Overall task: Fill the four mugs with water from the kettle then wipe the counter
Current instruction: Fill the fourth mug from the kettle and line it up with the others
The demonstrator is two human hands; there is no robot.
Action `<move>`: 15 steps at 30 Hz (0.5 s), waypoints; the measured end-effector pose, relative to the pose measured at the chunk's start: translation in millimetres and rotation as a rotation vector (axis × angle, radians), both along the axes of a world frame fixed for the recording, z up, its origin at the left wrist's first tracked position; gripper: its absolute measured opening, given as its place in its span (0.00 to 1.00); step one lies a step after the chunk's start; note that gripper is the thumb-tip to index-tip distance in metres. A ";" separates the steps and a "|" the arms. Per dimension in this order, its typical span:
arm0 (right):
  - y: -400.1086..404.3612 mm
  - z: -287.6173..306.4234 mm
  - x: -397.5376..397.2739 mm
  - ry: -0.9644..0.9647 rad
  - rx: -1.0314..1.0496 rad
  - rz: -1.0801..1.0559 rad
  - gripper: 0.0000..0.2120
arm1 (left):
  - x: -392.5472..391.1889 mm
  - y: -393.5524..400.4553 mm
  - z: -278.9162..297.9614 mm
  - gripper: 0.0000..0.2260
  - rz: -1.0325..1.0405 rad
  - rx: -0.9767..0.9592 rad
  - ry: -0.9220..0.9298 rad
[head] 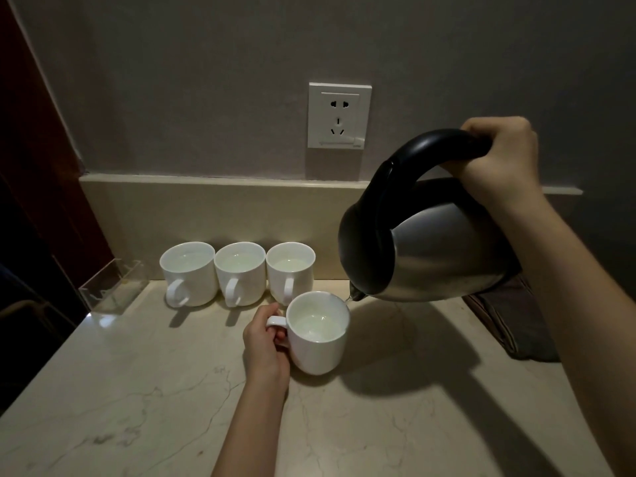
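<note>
This looks like a tea corner in a hotel room or a home. A pale marble-patterned counter [144, 401] with a low matching upstand runs along a plain grey wall, and a white wall socket [339, 115] sits up and to the left of the right hand [500, 156] gripping the steel kettle [444, 249]. Three matching white mugs [237, 270] stand in a row behind the left hand [265, 342], which holds a fourth mug [318, 333]. A clear acrylic holder [110, 285] sits far to that hand's left, and a folded striped cloth [509, 321] lies under the right forearm.
</note>
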State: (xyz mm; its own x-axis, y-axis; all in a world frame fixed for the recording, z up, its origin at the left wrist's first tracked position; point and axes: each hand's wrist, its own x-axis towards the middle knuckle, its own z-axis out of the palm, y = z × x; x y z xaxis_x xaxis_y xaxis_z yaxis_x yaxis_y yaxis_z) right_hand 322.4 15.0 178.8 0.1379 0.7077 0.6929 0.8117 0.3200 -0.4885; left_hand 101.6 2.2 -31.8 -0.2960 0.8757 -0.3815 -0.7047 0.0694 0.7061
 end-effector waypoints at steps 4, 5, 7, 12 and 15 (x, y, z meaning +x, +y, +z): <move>0.2 0.2 0.8 0.006 -0.002 0.006 0.11 | 0.3 -0.5 1.8 0.13 -0.002 0.007 -0.008; 0.0 0.6 1.1 0.004 0.001 0.006 0.11 | 0.0 -0.5 1.6 0.13 -0.003 0.009 -0.010; -0.9 1.7 1.3 0.001 0.004 0.006 0.09 | -0.7 -0.3 0.8 0.13 -0.004 0.010 -0.019; -2.2 3.5 0.8 -0.010 -0.008 0.005 0.06 | 0.0 -1.0 2.4 0.13 -0.005 -0.001 -0.003; -2.7 2.7 0.6 -0.010 -0.013 0.012 0.06 | 0.3 -1.4 3.3 0.12 -0.006 -0.016 -0.002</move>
State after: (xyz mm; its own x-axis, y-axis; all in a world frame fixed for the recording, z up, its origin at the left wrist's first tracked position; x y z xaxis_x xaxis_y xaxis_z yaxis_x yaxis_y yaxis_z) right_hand 323.0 12.3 181.5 0.1223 0.7183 0.6849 0.8130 0.3233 -0.4843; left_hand 101.9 0.8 -28.6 -0.2896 0.8711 -0.3966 -0.7058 0.0855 0.7032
